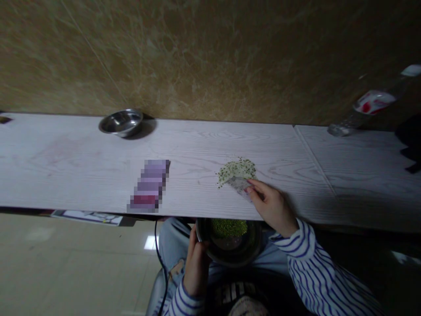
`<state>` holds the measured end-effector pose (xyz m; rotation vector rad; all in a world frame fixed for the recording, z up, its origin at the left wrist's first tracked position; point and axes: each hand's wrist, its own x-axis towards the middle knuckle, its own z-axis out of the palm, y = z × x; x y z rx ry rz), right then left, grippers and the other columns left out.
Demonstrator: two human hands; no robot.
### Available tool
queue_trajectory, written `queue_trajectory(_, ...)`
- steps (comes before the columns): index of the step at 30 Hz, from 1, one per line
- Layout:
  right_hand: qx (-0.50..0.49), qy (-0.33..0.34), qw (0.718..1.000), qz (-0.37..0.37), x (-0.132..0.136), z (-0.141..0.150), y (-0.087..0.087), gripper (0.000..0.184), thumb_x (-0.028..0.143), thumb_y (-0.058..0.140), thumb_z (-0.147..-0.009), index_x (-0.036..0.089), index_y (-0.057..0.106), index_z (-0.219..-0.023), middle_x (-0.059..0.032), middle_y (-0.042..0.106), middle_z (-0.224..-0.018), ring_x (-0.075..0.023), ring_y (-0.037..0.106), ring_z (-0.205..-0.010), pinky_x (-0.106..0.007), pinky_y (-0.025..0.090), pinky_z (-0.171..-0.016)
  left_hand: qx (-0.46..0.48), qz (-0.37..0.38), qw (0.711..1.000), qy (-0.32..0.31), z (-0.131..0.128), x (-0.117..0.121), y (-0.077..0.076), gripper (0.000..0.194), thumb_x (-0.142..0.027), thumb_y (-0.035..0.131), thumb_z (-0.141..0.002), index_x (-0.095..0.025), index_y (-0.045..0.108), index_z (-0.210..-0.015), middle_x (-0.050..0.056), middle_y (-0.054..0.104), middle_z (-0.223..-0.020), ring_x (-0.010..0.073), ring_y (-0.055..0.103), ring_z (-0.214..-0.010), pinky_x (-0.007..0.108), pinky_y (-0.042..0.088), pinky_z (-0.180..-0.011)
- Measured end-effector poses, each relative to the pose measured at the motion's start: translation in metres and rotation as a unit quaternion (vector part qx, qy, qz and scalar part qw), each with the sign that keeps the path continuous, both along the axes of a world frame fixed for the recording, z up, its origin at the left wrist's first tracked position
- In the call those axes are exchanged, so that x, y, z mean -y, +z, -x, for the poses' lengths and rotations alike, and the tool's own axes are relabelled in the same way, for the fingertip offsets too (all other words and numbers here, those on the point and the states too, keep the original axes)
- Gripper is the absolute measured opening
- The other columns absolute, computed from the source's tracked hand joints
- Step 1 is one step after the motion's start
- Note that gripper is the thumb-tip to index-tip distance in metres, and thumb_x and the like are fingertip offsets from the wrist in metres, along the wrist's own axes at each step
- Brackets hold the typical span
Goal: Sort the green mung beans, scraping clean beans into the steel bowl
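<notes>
A pile of small green beans mixed with white grains [241, 168] lies on the white wood-grain table [194, 145]. My right hand [274, 206] pinches a thin, greyish, see-through piece [239, 184] between thumb and fingers. Its far edge touches the near side of the pile; I cannot tell its exact kind. Below the table edge, a dark metal bowl [230, 259] sits at my lap with green beans [229, 227] inside. My left hand [196, 263] is closed on the bowl's left rim; some of its fingers are hidden. Part of the bowl lies under the table edge.
A shiny steel bowl [121, 123] stands at the back left by the marbled wall [197, 57]. A pixelated phone-shaped object [149, 184] lies left of the pile. At the right stands a clear bottle [371, 103] with a red and white label. A dark cable [157, 245] hangs down.
</notes>
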<state>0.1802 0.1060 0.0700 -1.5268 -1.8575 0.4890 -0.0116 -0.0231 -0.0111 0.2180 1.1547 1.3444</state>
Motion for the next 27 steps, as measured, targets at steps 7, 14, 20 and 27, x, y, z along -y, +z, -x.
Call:
queue_trajectory(7, -0.016, -0.013, 0.999, -0.024, -0.009, -0.013, 0.000, 0.033, 0.030, 0.056, -0.091, 0.018, 0.075, -0.114, -0.0111, 0.081, -0.102, -0.0253, 0.078, -0.086, -0.033, 0.064, -0.073, 0.013, -0.014, 1.000, 0.009, -0.001, -0.003, 0.002, 0.066, -0.031, 0.066, -0.077, -0.027, 0.056, -0.142, 0.009, 0.064, -0.137, 0.0342, 0.055, -0.127, 0.045, 0.047, -0.101)
queue_trajectory(14, 0.075, -0.011, 0.993, -0.091, -0.032, -0.003, 0.011, 0.031, 0.026, 0.052, -0.095, 0.019, 0.074, -0.117, -0.0122, 0.080, -0.105, -0.0287, 0.076, -0.091, -0.043, 0.059, -0.084, 0.021, -0.003, 1.000, 0.013, 0.001, -0.003, 0.004, 0.069, -0.030, 0.068, -0.075, -0.024, 0.056, -0.142, 0.011, 0.066, -0.134, 0.0367, 0.057, -0.125, 0.049, 0.047, -0.100)
queue_trajectory(20, 0.163, 0.038, 0.983, -0.072, -0.068, 0.019, 0.028, 0.031, 0.019, 0.051, -0.097, 0.020, 0.072, -0.120, -0.0116, 0.079, -0.103, -0.0268, 0.073, -0.092, -0.043, 0.054, -0.087, 0.009, -0.007, 1.000, 0.015, 0.002, -0.002, 0.004, 0.064, -0.031, 0.068, -0.074, -0.025, 0.060, -0.137, 0.010, 0.063, -0.141, 0.0359, 0.048, -0.137, 0.045, 0.044, -0.105)
queue_trajectory(27, 0.144, 0.164, 0.976, 0.008, -0.109, 0.036, 0.041, 0.025, 0.017, 0.054, -0.094, 0.024, 0.070, -0.111, -0.0053, 0.078, -0.110, -0.0223, 0.070, -0.100, -0.037, 0.050, -0.090, -0.040, -0.012, 0.999, 0.021, 0.008, 0.001, -0.005, 0.059, -0.031, 0.065, -0.076, -0.026, 0.063, -0.135, 0.010, 0.065, -0.137, 0.0365, 0.048, -0.137, 0.046, 0.046, -0.105)
